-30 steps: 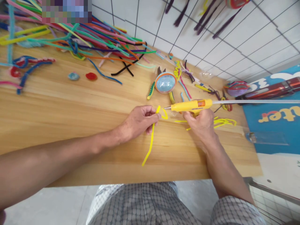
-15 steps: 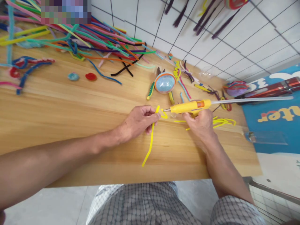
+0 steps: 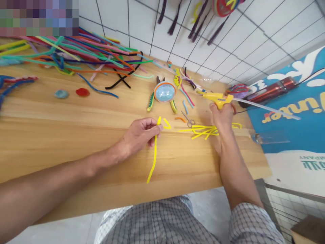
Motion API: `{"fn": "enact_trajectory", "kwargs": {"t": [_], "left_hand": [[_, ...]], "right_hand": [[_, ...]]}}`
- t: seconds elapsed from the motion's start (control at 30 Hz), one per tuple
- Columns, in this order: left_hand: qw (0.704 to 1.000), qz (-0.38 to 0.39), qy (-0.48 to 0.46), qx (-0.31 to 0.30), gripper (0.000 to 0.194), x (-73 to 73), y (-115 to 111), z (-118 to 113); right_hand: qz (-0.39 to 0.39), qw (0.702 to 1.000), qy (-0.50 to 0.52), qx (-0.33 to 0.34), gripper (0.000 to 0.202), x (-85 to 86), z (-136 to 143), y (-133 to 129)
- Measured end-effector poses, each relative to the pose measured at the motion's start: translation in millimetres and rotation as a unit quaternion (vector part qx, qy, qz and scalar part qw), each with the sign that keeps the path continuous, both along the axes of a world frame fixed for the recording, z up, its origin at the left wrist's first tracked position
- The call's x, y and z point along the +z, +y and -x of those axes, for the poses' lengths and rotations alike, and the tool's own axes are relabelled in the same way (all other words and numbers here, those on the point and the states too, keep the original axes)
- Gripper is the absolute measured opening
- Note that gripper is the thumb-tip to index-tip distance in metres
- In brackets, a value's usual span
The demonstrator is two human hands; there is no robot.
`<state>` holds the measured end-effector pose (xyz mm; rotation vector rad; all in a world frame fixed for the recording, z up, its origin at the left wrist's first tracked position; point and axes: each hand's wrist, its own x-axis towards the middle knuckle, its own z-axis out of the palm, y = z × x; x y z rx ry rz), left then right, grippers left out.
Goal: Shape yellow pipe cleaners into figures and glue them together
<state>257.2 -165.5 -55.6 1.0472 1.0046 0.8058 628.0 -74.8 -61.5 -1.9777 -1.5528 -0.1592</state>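
My left hand (image 3: 144,134) is closed in a pinch on a yellow pipe cleaner (image 3: 155,152). Its long end hangs down toward the table's front edge, and a short bent yellow piece (image 3: 167,124) shows beside the fingertips. My right hand (image 3: 222,115) grips a yellow hot glue gun (image 3: 217,98) by its handle, out over the right part of the table. The nozzle points left, and a long clear glue stick (image 3: 266,107) sticks out of its back. Below the gun lies a bunch of yellow pipe cleaners (image 3: 205,130), partly hidden by my right wrist.
Small scissors (image 3: 189,121) lie near the yellow bunch. Behind them, a clear dome with an orange rim (image 3: 165,92) rests over green-and-yellow pliers (image 3: 150,102). Many coloured pipe cleaners (image 3: 93,51) are heaped at the back left. A red flask (image 3: 274,90) lies at the right.
My right hand has carried the glue gun away from the yellow pipe cleaner, to the right and farther back. My left hand keeps its pinch. The view has shifted to the right.
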Motion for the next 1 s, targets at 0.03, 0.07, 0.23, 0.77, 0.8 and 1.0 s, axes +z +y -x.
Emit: {"fn": "enact_trajectory", "kwargs": {"t": [0.03, 0.07, 0.23, 0.77, 0.8, 1.0], "left_hand": [[1.0, -0.001, -0.001, 0.0, 0.035, -0.6, 0.1, 0.0], [1.0, -0.001, 0.0, -0.001, 0.037, -1.0, 0.2, -0.1], [1.0, -0.003, -0.004, -0.006, 0.038, -1.0, 0.5, -0.7], [0.996, -0.015, -0.081, 0.017, 0.029, -10.0, 0.8, -2.8], [0.996, -0.015, -0.086, 0.019, 0.028, -9.8, 0.9, -2.7], [0.993, -0.021, -0.114, 0.019, 0.024, -10.9, 1.0, -2.7]], "right_hand": [[0.013, 1.0, 0.001, -0.008, 0.034, -5.8, -5.3, 4.8], [0.023, 1.0, 0.003, -0.015, 0.033, -11.3, -8.9, 9.1], [0.058, 0.998, 0.027, -0.001, 0.026, -26.7, -8.6, 24.4], [0.088, 0.957, 0.1, 0.257, 0.025, 56.8, 109.7, -72.5], [0.104, 0.94, 0.135, 0.294, 0.024, 54.4, 129.4, -77.5], [0.097, 0.906, 0.219, 0.349, 0.011, 34.7, 184.5, -83.6]]}}
